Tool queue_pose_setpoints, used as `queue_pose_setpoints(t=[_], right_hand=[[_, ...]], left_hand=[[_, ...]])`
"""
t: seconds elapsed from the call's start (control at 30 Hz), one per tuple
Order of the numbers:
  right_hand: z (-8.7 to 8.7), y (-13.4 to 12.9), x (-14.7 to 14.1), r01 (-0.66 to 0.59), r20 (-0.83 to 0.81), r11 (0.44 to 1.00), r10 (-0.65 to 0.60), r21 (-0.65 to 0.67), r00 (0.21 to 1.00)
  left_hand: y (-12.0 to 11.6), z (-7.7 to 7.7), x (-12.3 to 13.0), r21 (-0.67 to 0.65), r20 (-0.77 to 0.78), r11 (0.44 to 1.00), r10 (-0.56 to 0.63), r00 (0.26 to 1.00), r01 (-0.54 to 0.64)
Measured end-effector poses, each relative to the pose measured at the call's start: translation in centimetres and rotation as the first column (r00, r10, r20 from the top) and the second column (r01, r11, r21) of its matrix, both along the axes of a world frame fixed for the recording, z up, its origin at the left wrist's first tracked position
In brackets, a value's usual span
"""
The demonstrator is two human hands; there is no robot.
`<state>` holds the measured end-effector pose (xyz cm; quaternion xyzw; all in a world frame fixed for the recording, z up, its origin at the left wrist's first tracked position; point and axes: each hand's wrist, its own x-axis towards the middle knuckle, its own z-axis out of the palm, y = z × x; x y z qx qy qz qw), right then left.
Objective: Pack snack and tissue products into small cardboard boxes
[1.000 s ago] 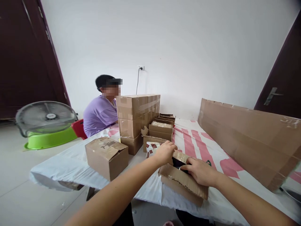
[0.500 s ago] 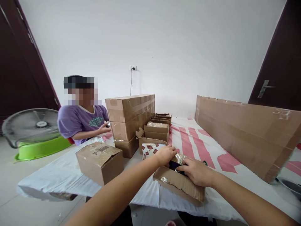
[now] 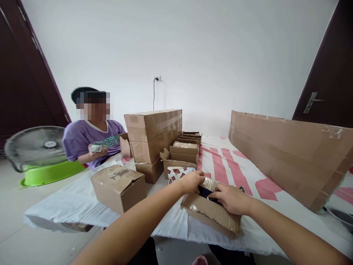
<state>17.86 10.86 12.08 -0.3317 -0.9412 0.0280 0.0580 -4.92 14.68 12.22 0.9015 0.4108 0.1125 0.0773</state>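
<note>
In the head view, a small cardboard box (image 3: 211, 213) with its flaps raised sits near the table's front edge. My left hand (image 3: 193, 181) is curled over its left end, fingertips partly hidden. My right hand (image 3: 231, 198) reaches in from the right with bent fingers; what they grip, if anything, is hidden. Between the hands, a dark item (image 3: 204, 191) shows inside the box. Shiny tape covers the far flap (image 3: 211, 183). Just beyond my left wrist lies a white package with dark red squares (image 3: 175, 173).
Several open boxes (image 3: 182, 158) stand in a row beside a stack of taped cartons (image 3: 151, 136). A closed carton (image 3: 118, 186) is at left, a long cardboard panel (image 3: 286, 158) at right. Across the table sits a person (image 3: 95, 140) in purple, near a fan (image 3: 41, 145).
My hands stay at the box with barely any shift. The other person's hand has moved left and now holds up a small pale box; a cardboard flap shows beside the stack.
</note>
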Motion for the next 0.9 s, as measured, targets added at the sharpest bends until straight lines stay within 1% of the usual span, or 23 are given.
queue_pose_setpoints(t=[0.1,0.17,0.27,0.4,0.47,0.5,0.57,0.6,0.63,0.67,0.7,0.73,0.77,0.8,0.83,0.87,0.9], right_hand=[[-0.3,0.3,0.2,0.006,-0.03,1.0,-0.007,-0.015,1.0],[-0.4,0.4,0.3,0.011,-0.022,1.0,-0.011,-0.015,1.0],[-0.4,0.3,0.3,0.012,-0.005,1.0,-0.012,-0.005,1.0],[-0.4,0.3,0.4,0.012,-0.024,1.0,-0.012,-0.022,1.0],[-0.2,0.2,0.6,-0.002,-0.054,0.999,0.0,-0.037,0.999],[-0.1,0.2,0.8,-0.021,-0.094,0.999,0.016,-0.043,0.995],[0.0,0.3,1.8,-0.041,-0.232,0.998,0.031,-0.038,0.972],[-0.1,0.4,2.6,-0.022,-0.32,1.0,0.015,-0.019,0.947],[-0.5,0.7,3.5,0.032,-0.408,0.999,-0.026,0.009,0.913],[-1.2,1.1,4.7,0.122,-0.487,0.992,-0.088,0.038,0.869],[-2.1,1.6,6.1,0.235,-0.546,0.97,-0.167,0.057,0.821],[-3.3,2.1,7.5,0.357,-0.571,0.932,-0.262,0.059,0.778],[-4.6,2.5,9.0,0.47,-0.563,0.881,-0.366,0.047,0.741],[-6.0,2.9,10.4,0.561,-0.505,0.828,-0.476,0.019,0.72],[-7.4,3.1,11.6,0.622,-0.419,0.783,-0.567,-0.007,0.709],[-8.8,3.1,12.7,0.655,-0.361,0.755,-0.618,-0.028,0.698],[-10.0,3.0,13.5,0.668,-0.298,0.743,-0.648,-0.044,0.701]], left_hand=[[-0.3,-0.2,-0.5,-0.052,0.075,0.998,-0.027,0.997,0.031],[-0.5,-0.3,-0.9,-0.085,0.132,0.995,-0.031,0.991,0.043],[-0.9,-0.4,-1.5,-0.131,0.222,0.99,-0.024,0.975,0.054],[-1.2,-0.4,-2.0,-0.196,0.342,0.978,0.0,0.94,0.072],[-1.2,-0.4,-2.1,-0.211,0.422,0.976,0.044,0.906,0.051],[-1.3,-0.3,-2.1,-0.211,0.47,0.977,0.079,0.879,0.025],[-1.9,-0.2,-2.3,-0.208,0.571,0.977,0.16,0.805,-0.046],[-2.5,-0.2,-2.4,-0.208,0.619,0.975,0.196,0.761,-0.082],[-3.3,-0.1,-2.5,-0.209,0.658,0.971,0.226,0.718,-0.114],[-4.4,-0.1,-2.8,-0.206,0.7,0.969,0.245,0.671,-0.139],[-5.7,-0.2,-3.0,-0.199,0.744,0.967,0.253,0.619,-0.157],[-7.2,-0.5,-3.2,-0.187,0.786,0.967,0.253,0.564,-0.172],[-8.9,-1.0,-3.4,-0.168,0.848,0.969,0.235,0.475,-0.178],[-10.6,-1.8,-3.5,-0.155,0.889,0.971,0.216,0.405,-0.18],[-12.2,-2.8,-3.6,-0.144,0.905,0.974,0.201,0.375,-0.176],[-13.7,-4.1,-3.5,-0.141,0.9,0.98,0.186,0.393,-0.141],[-15.0,-5.7,-3.2,-0.14,0.894,0.985,0.169,0.414,-0.099]])
